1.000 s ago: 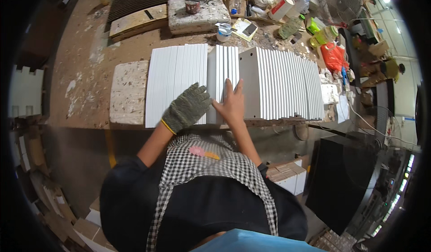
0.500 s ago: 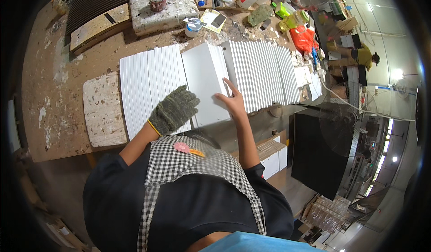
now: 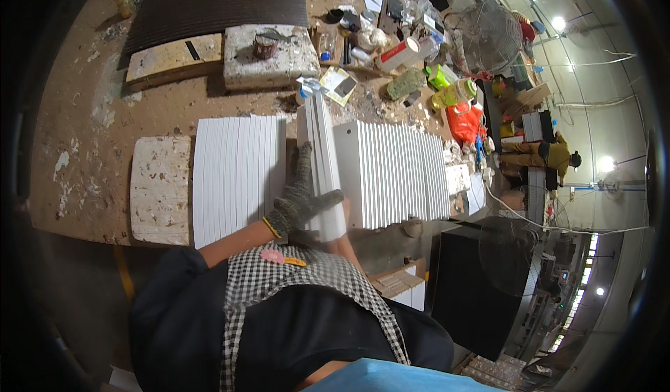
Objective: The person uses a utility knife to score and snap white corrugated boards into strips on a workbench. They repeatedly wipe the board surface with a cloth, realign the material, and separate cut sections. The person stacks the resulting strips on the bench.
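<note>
Several white panels (image 3: 322, 151), pressed together and standing on edge, are between my two hands in the gap between two rows. My left hand (image 3: 301, 200), in a dark grey knitted glove, lies along their left face, its thumb reaching over the near end. My bare right hand (image 3: 346, 210) is at the near right side of the panels, mostly hidden behind them; its fingers hardly show. Left of the gap is a row of white panels (image 3: 234, 175) set close together. To the right, more white panels (image 3: 398, 172) stand in a spaced row.
A paint-spattered white block (image 3: 160, 189) lies left of the rows. Behind are another spattered block (image 3: 279, 67) bearing a small pot (image 3: 265, 45), a wooden bar (image 3: 174, 60) and dark slats (image 3: 216, 11). Bottles, a red bag (image 3: 465, 122) and a fan (image 3: 485, 36) are back right. Another person (image 3: 555, 156) works far right.
The leaning panels are now upright and pressed together between my hands. My gloved hand moved right onto them; my right hand went behind their near end. The view shifted.
</note>
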Demonstrator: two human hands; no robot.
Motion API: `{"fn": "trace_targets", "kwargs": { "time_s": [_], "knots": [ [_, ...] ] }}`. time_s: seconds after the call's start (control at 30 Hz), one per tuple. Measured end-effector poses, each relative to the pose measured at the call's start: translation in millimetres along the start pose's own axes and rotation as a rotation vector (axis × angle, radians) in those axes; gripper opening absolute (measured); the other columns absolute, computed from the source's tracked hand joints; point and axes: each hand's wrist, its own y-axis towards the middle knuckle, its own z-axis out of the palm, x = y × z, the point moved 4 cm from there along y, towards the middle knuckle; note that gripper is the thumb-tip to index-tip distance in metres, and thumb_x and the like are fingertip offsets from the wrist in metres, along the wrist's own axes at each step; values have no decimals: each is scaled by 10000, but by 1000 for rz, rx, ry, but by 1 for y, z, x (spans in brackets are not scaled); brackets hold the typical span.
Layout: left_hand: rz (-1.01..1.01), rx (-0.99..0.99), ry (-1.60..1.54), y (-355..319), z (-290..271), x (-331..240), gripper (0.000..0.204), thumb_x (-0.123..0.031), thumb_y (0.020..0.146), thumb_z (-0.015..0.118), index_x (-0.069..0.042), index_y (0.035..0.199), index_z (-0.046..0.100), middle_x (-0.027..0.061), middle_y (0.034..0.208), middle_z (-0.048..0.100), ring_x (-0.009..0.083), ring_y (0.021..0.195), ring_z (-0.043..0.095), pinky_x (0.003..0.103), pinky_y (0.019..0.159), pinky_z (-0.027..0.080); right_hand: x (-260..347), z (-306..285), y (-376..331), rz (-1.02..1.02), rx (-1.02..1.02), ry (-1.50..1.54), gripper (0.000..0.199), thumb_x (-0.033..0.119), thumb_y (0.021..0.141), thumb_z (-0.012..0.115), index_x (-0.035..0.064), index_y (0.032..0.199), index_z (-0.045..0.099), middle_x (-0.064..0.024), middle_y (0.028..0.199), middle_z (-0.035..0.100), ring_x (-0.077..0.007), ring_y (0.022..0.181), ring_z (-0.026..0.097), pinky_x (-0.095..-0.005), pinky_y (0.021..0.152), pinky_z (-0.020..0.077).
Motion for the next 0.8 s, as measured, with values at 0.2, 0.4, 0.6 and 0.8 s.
{"fn": "trace_targets", "kwargs": {
  "time_s": [0.2, 0.4, 0.6, 0.8],
  "knots": [
    [96, -156, 573, 18, 15, 2, 951, -493, 803, 837, -212, 1599, 400, 329, 1689, 75, 463, 1560, 220, 513, 1238, 312, -14, -1, 12, 104, -33, -136, 567, 436, 1027, 524, -62, 1266, 654, -209, 1136, 736, -310, 1016, 728, -405, 865, 589],
    [-57, -51, 403, 27, 28, 13, 763, -435, 829, 805, -201, 1508, 549, 343, 1689, 39, 481, 1532, 290, 443, 1238, 347, -4, -3, 18, 156, -19, -387, 572, 448, 1032, 518, -63, 1242, 666, -205, 1123, 739, -305, 1008, 729, -402, 859, 585],
    [-80, -69, 402, 31, 33, 17, 776, -409, 832, 816, -214, 1525, 526, 348, 1687, 21, 509, 1536, 247, 468, 1248, 330, 20, -18, 10, 199, 48, -1031, 580, 460, 1036, 512, -64, 1218, 678, -201, 1110, 743, -301, 1000, 729, -400, 852, 580],
    [25, -28, 606, 34, 61, 40, 793, -490, 861, 768, -213, 1550, 491, 393, 1670, 21, 596, 1541, 57, 591, 1267, 161, 85, -10, -21, 234, -256, -1275, 519, 406, 1062, 531, -65, 1212, 687, -221, 1065, 746, -264, 963, 734, -416, 826, 562]
  ]
}}
